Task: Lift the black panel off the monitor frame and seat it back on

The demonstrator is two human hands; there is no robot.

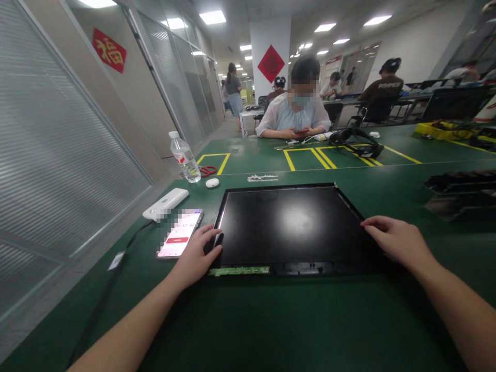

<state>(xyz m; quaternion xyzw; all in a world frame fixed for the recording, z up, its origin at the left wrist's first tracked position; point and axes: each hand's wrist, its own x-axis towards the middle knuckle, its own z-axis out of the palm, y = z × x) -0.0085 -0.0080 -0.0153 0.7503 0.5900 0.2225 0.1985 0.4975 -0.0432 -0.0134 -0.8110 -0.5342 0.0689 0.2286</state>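
Note:
A black LCD screen panel (287, 222) lies face up on the green table, with a green circuit strip (242, 270) along its near edge. My left hand (199, 253) grips the panel's left edge, thumb and fingers bent around the frame. At the right edge, my right hand (391, 237) pinches the frame between thumb and fingers. Just left of my left hand lies a lit phone (180, 237). Parts of the fingers below the frame are hidden.
A white power bank (166, 204) with a cable, a water bottle (185, 157), red-handled scissors (208, 170) and a white earbud case (212, 183) stand at the left. Dark stacked parts (461, 191) lie at right. Across the table sits a person (296, 113) near a black headset (358, 142).

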